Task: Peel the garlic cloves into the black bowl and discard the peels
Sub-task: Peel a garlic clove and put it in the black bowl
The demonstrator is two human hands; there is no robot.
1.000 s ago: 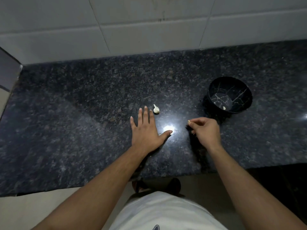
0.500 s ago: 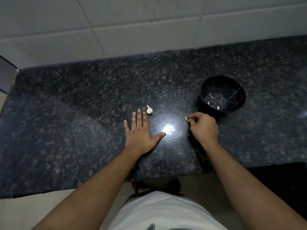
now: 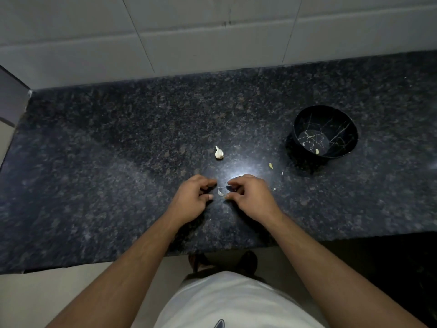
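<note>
The black bowl [image 3: 350, 136] stands at the right of the dark granite counter [image 3: 118, 174] with one peeled clove [image 3: 316, 151] inside. Another peeled clove [image 3: 270, 165] lies on the counter just left of the bowl. An unpeeled garlic clove [image 3: 218, 153] lies at the centre, beyond my hands. My left hand [image 3: 192, 198] and my right hand [image 3: 251, 196] sit close together with fingers curled. A pale peel [image 3: 220, 192] lies on the counter between them. My right thumb tip is at its edge. I see nothing held in either hand.
Tiny peel scraps [image 3: 274, 189] lie right of my right hand. A tiled wall [image 3: 212, 43] backs the counter. The counter's front edge [image 3: 142, 259] runs just behind my wrists, with the floor and my feet below.
My left hand has lifted from lying flat and curled. My right hand has left the peeled clove on the counter near the bowl and come back to meet the left over the peel.
</note>
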